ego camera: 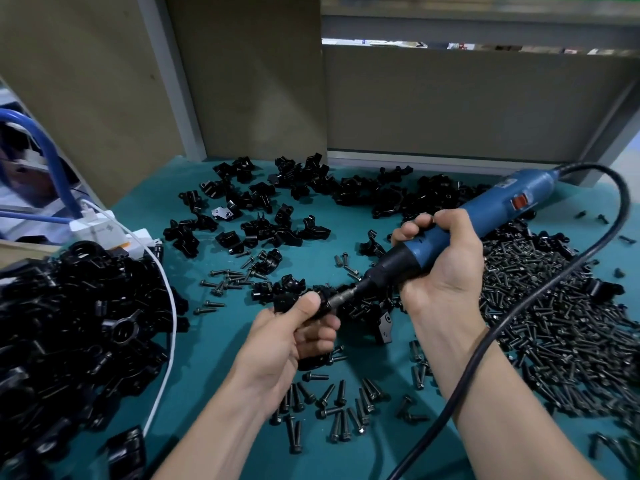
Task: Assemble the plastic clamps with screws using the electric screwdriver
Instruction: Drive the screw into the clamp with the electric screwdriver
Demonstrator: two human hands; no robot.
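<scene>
My left hand (294, 336) grips a black plastic clamp (313, 360) above the teal table, thumb on top; most of the clamp is hidden by my fingers. My right hand (441, 261) holds the blue electric screwdriver (485, 216) by its body, tilted down to the left. The tool's metal bit (341, 297) meets the clamp at my left thumb. Whether a screw sits under the bit is hidden. Loose black screws (332, 407) lie in front of my hands, and a big heap of screws (561, 317) spreads to the right.
A tall pile of black clamps (76, 334) fills the left. More clamp parts (263, 209) lie scattered at the back. The screwdriver's black cord (512, 317) loops over my right forearm. A white cable (169, 327) and a white power strip (104, 230) sit at left. Board walls (450, 105) close the back.
</scene>
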